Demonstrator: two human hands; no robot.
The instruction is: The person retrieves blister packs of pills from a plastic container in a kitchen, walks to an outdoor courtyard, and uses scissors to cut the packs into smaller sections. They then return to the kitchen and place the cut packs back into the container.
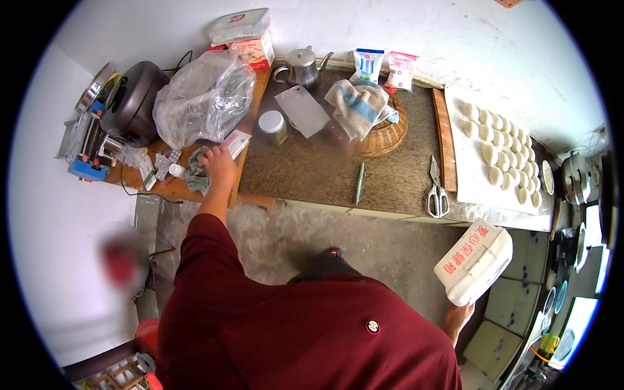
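Note:
On the wooden table at the left, my left hand (219, 162) has its fingers curled over a crumpled grey cloth (197, 179). A small white box (236, 143) lies right beside the fingers, and a little white bottle (176, 170) touches the cloth's other side. Low at the right, my right hand (457, 320) holds a white plastic case (480, 265) by its lower end. The case has a carrying handle and red lettering, and hangs tilted in front of the counter. Its bulk hides part of the right fingers.
A clear plastic bag (205, 97) and a dark cooker (134, 104) crowd the wooden table. Along the counter are a kettle (301, 67), a jar (273, 127), a wicker basket (390, 133), a green pen (359, 184), scissors (436, 192) and a floured board (471, 182) with several dough rounds.

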